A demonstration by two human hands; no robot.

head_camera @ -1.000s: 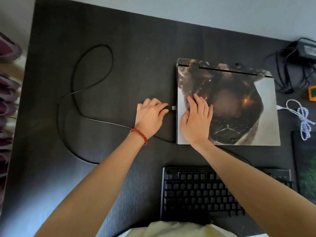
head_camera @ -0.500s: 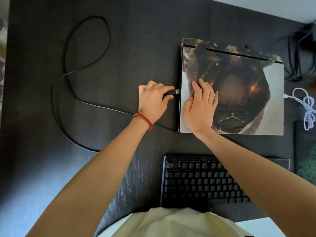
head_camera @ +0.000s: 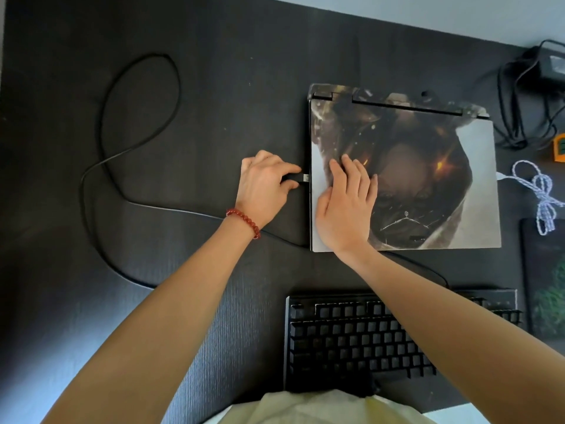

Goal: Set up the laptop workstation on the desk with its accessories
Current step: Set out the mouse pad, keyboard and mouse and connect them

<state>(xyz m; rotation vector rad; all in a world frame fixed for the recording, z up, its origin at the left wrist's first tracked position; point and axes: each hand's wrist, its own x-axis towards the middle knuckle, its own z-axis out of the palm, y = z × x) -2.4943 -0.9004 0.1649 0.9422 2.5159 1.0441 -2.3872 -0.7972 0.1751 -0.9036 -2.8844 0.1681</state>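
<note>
A closed laptop (head_camera: 428, 179) with a dark picture on its lid lies on the black desk (head_camera: 214, 87), right of centre. My left hand (head_camera: 264, 186) pinches a black USB plug (head_camera: 301, 178) whose metal tip touches the laptop's left edge. The plug's black cable (head_camera: 104, 160) loops across the left of the desk and runs back under the laptop's front corner. My right hand (head_camera: 347, 206) rests flat on the lid near its left edge, fingers straight. A black keyboard (head_camera: 351, 341) lies in front of the laptop, partly under my right forearm.
A power brick with tangled black cords (head_camera: 538, 87) sits at the back right. A coiled white-and-blue cable (head_camera: 541, 194) lies right of the laptop, next to a small orange item (head_camera: 559, 148). A dark mouse pad (head_camera: 544, 280) reaches the right edge.
My left hand has brought the plug to the right, up against the laptop's left edge. My right hand stays flat on the lid.
</note>
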